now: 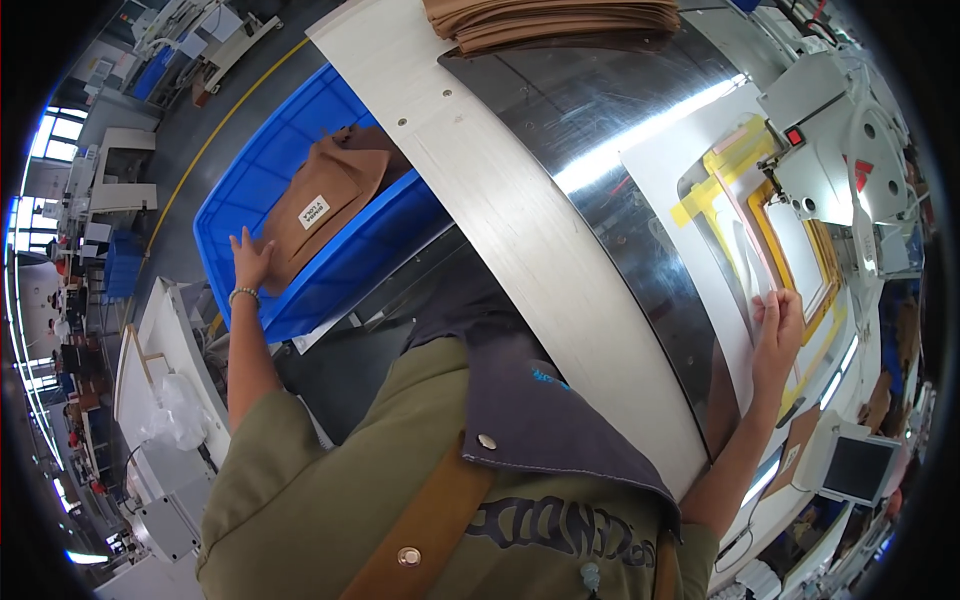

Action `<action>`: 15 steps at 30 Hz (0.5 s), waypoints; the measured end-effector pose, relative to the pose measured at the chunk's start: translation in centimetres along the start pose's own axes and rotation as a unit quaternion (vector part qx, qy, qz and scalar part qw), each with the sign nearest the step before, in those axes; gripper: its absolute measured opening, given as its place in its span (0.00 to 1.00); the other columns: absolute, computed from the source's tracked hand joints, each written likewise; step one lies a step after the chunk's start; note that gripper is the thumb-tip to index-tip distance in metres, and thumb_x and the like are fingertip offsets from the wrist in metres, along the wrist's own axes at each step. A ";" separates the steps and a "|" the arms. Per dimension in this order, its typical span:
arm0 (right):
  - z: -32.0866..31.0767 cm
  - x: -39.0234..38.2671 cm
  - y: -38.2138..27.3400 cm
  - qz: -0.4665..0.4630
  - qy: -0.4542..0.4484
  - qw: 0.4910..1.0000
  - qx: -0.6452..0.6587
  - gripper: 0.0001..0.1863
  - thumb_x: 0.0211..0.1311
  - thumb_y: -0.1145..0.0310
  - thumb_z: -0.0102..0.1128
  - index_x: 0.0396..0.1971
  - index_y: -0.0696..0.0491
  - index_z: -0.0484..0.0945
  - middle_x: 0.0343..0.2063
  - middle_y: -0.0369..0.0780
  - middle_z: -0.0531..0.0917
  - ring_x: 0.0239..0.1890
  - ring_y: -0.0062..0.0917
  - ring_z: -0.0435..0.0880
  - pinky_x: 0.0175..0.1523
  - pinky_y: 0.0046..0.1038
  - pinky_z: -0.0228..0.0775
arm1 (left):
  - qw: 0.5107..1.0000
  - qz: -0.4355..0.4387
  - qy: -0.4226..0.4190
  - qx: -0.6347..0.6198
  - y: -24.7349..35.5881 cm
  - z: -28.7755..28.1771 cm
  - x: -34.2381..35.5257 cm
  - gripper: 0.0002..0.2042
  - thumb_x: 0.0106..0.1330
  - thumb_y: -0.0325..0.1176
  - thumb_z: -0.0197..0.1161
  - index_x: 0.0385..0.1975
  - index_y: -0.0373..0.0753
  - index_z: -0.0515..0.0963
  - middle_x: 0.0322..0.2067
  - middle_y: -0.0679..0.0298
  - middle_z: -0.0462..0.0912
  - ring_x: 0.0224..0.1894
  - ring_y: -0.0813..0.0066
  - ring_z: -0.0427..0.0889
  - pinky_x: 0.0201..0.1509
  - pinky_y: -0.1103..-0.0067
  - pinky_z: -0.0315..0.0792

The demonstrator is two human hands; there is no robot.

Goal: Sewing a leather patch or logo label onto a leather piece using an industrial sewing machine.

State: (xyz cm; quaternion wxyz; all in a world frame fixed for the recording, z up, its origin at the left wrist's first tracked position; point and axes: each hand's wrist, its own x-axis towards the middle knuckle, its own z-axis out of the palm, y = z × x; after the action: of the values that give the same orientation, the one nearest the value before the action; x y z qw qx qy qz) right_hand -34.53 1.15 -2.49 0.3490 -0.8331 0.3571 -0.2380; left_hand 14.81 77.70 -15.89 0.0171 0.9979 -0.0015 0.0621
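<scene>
Brown panels (340, 195), smooth and leather-like, lay in the blue plastic crate (350, 262) beyond the left edge of the bench (560, 280). Long axis ran roughly with the crate's long sides, from its near end toward its far right corner; upper end folded and uneven. White rectangular label (313, 210) sat on the top face, dark print across it.

Left hand (252, 262) reached over the crate's near end, fingers spread, tips beside the panels' near edge; could not tell whether they touched.

Right hand (778, 322) was at the near side of the ochre rectangular frame (770, 240), fingers bent and close together; could not tell whether they pinched its edge. Yellow tape (740, 145) on a stiff white sheet (665, 165) about the frame; sewing machine head (855, 170) alongside. Polished metal plate (530, 100) by the bench strip; folded brown stack (550, 22) at the far edge.
</scene>
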 end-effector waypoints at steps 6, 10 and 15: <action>0.3 -0.6 -2.0 0.005 -0.007 0.999 -0.045 0.11 0.78 0.64 0.59 0.47 0.56 0.79 0.41 0.39 0.84 0.44 0.22 0.81 0.53 0.25 0.73 | 0.996 0.005 -0.067 -0.065 13.1 0.9 0.7 0.47 0.67 0.64 0.67 0.81 0.46 0.58 0.81 0.43 0.48 0.81 0.37 0.52 0.79 0.50 0.59; 0.3 -0.8 -2.0 -0.004 -0.002 0.997 -0.081 0.14 0.73 0.67 0.64 0.54 0.56 0.83 0.44 0.40 0.85 0.47 0.24 0.81 0.55 0.27 0.74 | 0.971 0.196 -0.140 0.001 17.7 1.9 -0.6 0.50 0.65 0.66 0.68 0.82 0.49 0.54 0.83 0.50 0.47 0.82 0.43 0.52 0.79 0.50 0.57; -0.3 -0.5 -1.1 -0.014 -0.010 0.999 -0.045 0.13 0.71 0.70 0.65 0.51 0.57 0.86 0.47 0.40 0.85 0.47 0.25 0.82 0.56 0.26 0.74 | 0.945 0.306 -0.112 0.021 16.7 0.7 1.2 0.53 0.64 0.65 0.70 0.84 0.53 0.49 0.83 0.52 0.47 0.82 0.47 0.53 0.81 0.56 0.56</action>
State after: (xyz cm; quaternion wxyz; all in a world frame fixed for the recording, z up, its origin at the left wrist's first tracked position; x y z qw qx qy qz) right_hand -34.54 1.96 -1.55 0.3110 -0.8553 0.3520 -0.2185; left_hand 16.01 60.98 -15.88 -0.0244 0.9502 -0.3071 -0.0477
